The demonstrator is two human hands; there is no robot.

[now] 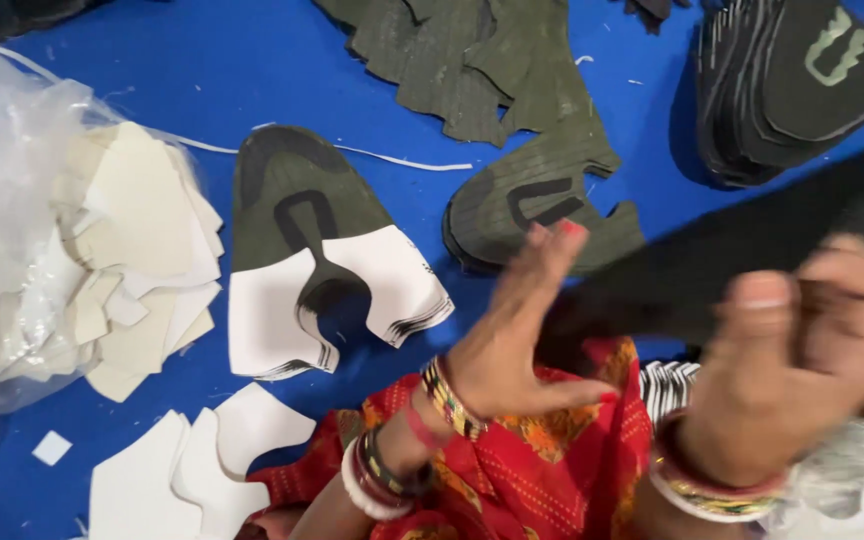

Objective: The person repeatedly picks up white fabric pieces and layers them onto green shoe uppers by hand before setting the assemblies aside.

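Red patterned cloth (pixel 542 470) covers the person's lap at the near edge of the blue table (pixel 202 70). Above it, the right hand (pixel 792 370) curls its fingers around a dark shoe piece (pixel 712 260), blurred, which stretches toward the far right corner. The left hand (pixel 512 330) lies flat against the same piece, fingers straight and together. Both wrists wear bangles. Just beyond the left hand sits a small stack of green shoe pieces (pixel 542 195). Another stack with white lining (pixel 317 260) lies mid-table. Cream cut-outs (pixel 132 250) spill from a clear plastic bag (pixel 2 200) at the left edge. White cut-outs (pixel 192 470) lie at the near edge.
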